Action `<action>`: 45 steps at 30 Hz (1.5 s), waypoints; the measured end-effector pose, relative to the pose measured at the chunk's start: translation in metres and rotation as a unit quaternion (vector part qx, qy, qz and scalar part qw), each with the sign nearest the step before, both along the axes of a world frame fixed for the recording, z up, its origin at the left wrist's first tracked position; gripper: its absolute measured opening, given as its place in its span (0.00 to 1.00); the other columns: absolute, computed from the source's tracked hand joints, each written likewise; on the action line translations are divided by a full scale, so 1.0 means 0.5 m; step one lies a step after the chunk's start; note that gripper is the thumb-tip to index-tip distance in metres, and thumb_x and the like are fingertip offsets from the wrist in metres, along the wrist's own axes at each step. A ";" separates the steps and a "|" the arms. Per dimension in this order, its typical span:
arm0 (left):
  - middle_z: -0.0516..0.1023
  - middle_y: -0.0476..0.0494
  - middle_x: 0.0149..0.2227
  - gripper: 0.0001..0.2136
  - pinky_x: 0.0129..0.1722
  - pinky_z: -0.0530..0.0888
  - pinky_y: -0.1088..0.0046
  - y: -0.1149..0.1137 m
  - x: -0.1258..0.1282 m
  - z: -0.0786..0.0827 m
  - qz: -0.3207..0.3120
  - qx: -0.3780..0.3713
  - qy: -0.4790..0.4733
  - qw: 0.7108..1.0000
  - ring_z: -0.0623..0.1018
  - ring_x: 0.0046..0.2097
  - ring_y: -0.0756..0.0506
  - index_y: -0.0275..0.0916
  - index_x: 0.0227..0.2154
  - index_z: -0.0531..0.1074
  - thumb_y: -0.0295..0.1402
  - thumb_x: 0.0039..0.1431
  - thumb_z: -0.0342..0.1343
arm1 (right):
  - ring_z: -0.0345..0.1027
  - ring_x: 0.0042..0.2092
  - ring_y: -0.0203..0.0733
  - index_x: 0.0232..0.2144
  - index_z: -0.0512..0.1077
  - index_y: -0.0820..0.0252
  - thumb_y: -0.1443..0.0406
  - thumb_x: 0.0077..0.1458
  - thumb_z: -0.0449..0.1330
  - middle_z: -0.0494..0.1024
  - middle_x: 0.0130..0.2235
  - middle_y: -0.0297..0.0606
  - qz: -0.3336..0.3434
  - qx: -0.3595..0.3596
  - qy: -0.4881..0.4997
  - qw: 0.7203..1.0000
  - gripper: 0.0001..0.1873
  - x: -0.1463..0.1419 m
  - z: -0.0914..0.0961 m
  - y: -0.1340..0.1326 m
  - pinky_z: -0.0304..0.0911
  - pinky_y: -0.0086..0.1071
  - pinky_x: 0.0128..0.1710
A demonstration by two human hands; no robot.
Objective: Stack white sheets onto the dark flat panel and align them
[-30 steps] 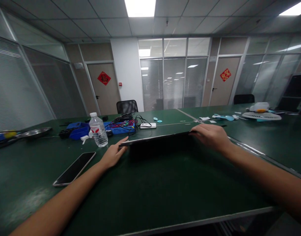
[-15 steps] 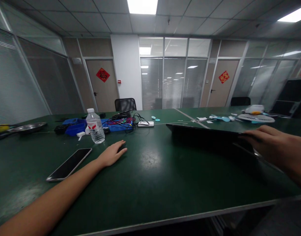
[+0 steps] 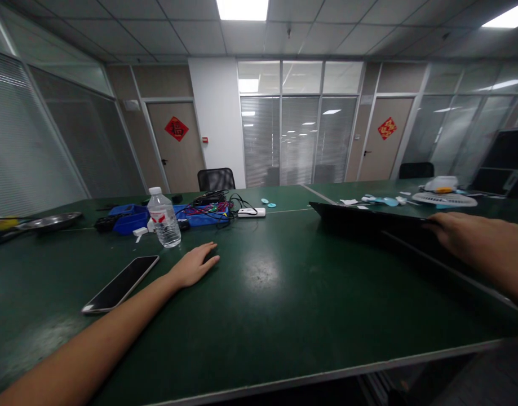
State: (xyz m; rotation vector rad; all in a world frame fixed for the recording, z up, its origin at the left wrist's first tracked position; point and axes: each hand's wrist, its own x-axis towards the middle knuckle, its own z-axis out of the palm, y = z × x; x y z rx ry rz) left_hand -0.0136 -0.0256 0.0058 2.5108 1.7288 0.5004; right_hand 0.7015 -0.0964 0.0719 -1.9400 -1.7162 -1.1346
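My left hand (image 3: 194, 265) lies flat on the green table (image 3: 262, 304) with its fingers stretched out and nothing in it. A thin black flat panel (image 3: 368, 221) sits low over the table at the right. My right hand (image 3: 474, 239) grips its right end, fingers curled over the edge. A dark phone (image 3: 121, 283) lies face up just left of my left forearm.
A clear water bottle (image 3: 163, 217) stands behind the phone. Blue trays with tangled cables (image 3: 203, 214) and a white box (image 3: 251, 212) sit further back. A metal dish (image 3: 51, 221) is at the far left. White and blue items (image 3: 442, 192) lie far right. An office chair (image 3: 216, 179) stands beyond.
My right hand has carried the black panel from the middle of the table to the right. My left hand let go of its left end and now rests flat.
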 end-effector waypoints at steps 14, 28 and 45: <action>0.65 0.33 0.69 0.37 0.69 0.60 0.54 0.009 -0.013 -0.011 -0.012 0.009 -0.005 1.000 0.65 0.69 0.36 0.35 0.65 0.66 0.59 0.66 0.41 | 0.74 0.38 0.55 0.50 0.74 0.54 0.52 0.67 0.43 0.80 0.47 0.50 0.009 -0.081 -0.070 0.994 0.25 -0.067 0.083 -0.019 0.60 0.41 0.30; 0.74 0.40 0.63 0.38 0.68 0.62 0.58 0.027 -0.028 -0.009 0.031 -0.041 -0.182 0.982 0.70 0.66 0.36 0.39 0.59 0.73 0.63 0.63 0.38 | 0.79 0.41 0.47 0.55 0.72 0.47 0.61 0.68 0.50 0.83 0.46 0.38 0.356 -0.244 -0.055 0.900 0.18 -0.334 0.108 -0.109 0.72 0.41 0.40; 0.58 0.37 0.72 0.38 0.71 0.54 0.53 -0.004 -0.012 0.008 -0.014 -0.054 -0.053 0.997 0.56 0.73 0.34 0.38 0.66 0.65 0.58 0.60 0.50 | 0.76 0.43 0.46 0.50 0.77 0.57 0.56 0.70 0.47 0.82 0.44 0.44 0.426 -0.276 -0.089 0.857 0.22 -0.500 -0.028 0.149 0.67 0.37 0.43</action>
